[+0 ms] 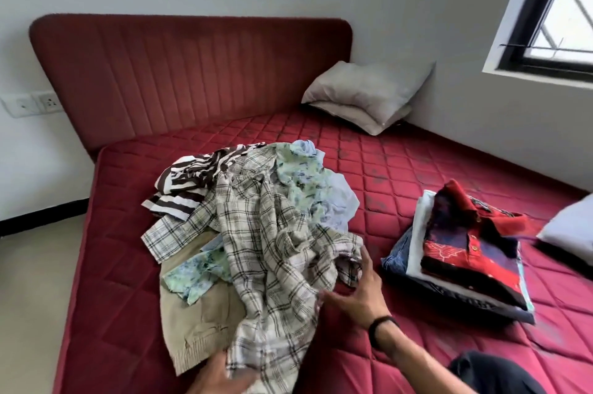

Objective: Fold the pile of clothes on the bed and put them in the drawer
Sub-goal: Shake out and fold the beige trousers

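The plaid shirt (272, 252) lies atop the pile (244, 220) at frame centre on the bed (401, 169), its length running toward the lower edge. The left hand (221, 377) pinches its near hem at the bottom. The right hand (356, 291), reaching in from lower right, touches its side, fingers spread wide. A folded stack (465, 252) sits right.

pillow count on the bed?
3: two grey pillows stacked in the far corner, upper pillow on lower pillow, by the headboard; one pillow at the right edge, partly cut off. Others may be out of frame.
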{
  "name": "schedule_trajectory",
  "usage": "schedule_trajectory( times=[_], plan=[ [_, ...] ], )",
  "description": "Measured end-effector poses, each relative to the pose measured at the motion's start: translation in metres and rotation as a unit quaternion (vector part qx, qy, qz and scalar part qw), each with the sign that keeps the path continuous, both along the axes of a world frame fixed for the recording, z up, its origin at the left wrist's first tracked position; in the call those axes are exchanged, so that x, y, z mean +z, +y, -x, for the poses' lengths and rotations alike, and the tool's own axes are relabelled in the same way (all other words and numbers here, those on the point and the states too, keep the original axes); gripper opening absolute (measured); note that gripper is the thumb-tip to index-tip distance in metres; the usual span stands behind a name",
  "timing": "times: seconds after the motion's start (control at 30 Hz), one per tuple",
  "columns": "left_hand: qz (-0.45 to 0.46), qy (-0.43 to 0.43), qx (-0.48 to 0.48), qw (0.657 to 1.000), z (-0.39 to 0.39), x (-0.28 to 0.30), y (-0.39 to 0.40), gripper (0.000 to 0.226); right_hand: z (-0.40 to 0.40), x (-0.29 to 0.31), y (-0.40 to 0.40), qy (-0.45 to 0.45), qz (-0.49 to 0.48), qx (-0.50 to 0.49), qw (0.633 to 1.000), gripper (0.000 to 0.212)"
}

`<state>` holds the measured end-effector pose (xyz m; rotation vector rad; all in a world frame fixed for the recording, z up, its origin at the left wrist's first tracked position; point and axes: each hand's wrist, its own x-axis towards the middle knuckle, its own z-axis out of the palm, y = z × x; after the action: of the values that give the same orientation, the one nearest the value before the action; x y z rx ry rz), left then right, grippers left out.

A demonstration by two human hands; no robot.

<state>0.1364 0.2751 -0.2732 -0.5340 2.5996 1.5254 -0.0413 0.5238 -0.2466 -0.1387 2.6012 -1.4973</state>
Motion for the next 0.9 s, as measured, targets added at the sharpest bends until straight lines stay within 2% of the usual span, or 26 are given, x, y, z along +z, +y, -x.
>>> schedule_trajectory(
  times=[0.03,0.07,0.1,0.13,0.17,0.2,0.23,0.3,0.33,0.37,0.4,0.43,0.47,0.5,0.53,0.57,0.6,0.63,0.67,0.7,0.73,0.8,0.87,0.9],
  plan=[
    [-0.052,-0.009,0.033,0.998,0.002,0.007,-0.006,0.032,0.016,0.006,-0.011,-0.023,0.010,0.000,1.000,0.120],
    [-0.069,0.004,0.103,0.992,0.011,0.008,-0.014,0.024,0.030,0.011,-0.024,-0.058,0.047,0.004,0.997,0.097],
    [-0.085,0.029,0.185,0.979,0.019,0.018,-0.019,0.027,0.037,0.019,-0.042,-0.095,0.094,0.020,0.991,0.067],
    [-0.126,0.069,0.249,0.958,0.030,0.027,-0.027,0.026,0.042,0.027,-0.062,-0.125,0.139,0.049,0.981,0.039],
    [-0.194,0.108,0.300,0.928,0.044,0.041,-0.037,0.022,0.048,0.034,-0.081,-0.152,0.178,0.087,0.968,0.021],
    [-0.260,0.150,0.340,0.891,0.062,0.059,-0.052,0.020,0.053,0.041,-0.098,-0.182,0.226,0.143,0.946,0.016],
    [-0.323,0.191,0.372,0.849,0.086,0.081,-0.067,0.018,0.058,0.051,-0.112,-0.222,0.276,0.216,0.910,0.020],
    [-0.374,0.278,0.392,0.793,0.132,0.128,-0.111,0.018,0.065,0.080,-0.129,-0.262,0.377,0.356,0.813,0.028],
    [-0.348,0.325,0.397,0.785,0.152,0.150,-0.133,0.030,0.073,0.091,-0.130,-0.259,0.412,0.384,0.785,0.030],
    [-0.293,0.366,0.394,0.790,0.170,0.169,-0.148,0.048,0.085,0.101,-0.128,-0.247,0.427,0.367,0.789,0.029],
    [-0.218,0.388,0.382,0.810,0.183,0.178,-0.156,0.070,0.100,0.107,-0.122,-0.242,0.434,0.327,0.804,0.026],
    [-0.127,0.403,0.353,0.835,0.189,0.182,-0.155,0.087,0.111,0.108,-0.113,-0.216,0.410,0.247,0.851,0.019],
    [-0.015,0.414,0.306,0.857,0.191,0.180,-0.147,0.095,0.120,0.105,-0.101,-0.179,0.362,0.144,0.903,0.010],
    [0.107,0.433,0.238,0.863,0.190,0.169,-0.136,0.095,0.124,0.096,-0.090,-0.131,0.253,0.070,0.956,0.008],
    [0.218,0.448,0.146,0.855,0.188,0.154,-0.123,0.093,0.124,0.091,-0.079,-0.095,0.109,0.066,0.987,0.015],
    [0.316,0.434,0.033,0.843,0.182,0.131,-0.113,0.095,0.110,0.073,-0.074,-0.089,-0.056,0.139,0.985,0.020],
    [0.402,0.371,-0.085,0.833,0.175,0.107,-0.100,0.099,0.089,0.056,-0.071,-0.086,-0.179,0.229,0.953,0.024],
    [0.484,0.264,-0.189,0.812,0.167,0.082,-0.090,0.102,0.065,0.040,-0.072,-0.137,-0.223,0.280,0.924,0.029],
    [0.539,0.151,-0.251,0.790,0.156,0.055,-0.085,0.098,0.039,0.027,-0.078,-0.209,-0.190,0.296,0.912,0.034],
    [0.553,0.067,-0.274,0.784,0.149,0.034,-0.084,0.089,0.017,0.020,-0.088,-0.235,-0.142,0.283,0.919,0.036],
    [0.531,0.017,-0.260,0.806,0.141,0.018,-0.091,0.080,0.000,0.017,-0.105,-0.226,-0.100,0.267,0.931,0.035],
    [0.469,-0.013,-0.188,0.863,0.140,0.012,-0.108,0.066,-0.013,0.008,-0.145,-0.195,-0.061,0.225,0.953,0.038],
    [0.465,-0.033,-0.144,0.873,0.143,0.017,-0.131,0.059,-0.026,0.010,-0.190,-0.177,-0.109,0.190,0.960,0.087],
    [0.473,-0.053,-0.141,0.868,0.145,0.022,-0.140,0.056,-0.030,0.011,-0.209,-0.181,-0.120,0.177,0.960,0.103]
  ],
)
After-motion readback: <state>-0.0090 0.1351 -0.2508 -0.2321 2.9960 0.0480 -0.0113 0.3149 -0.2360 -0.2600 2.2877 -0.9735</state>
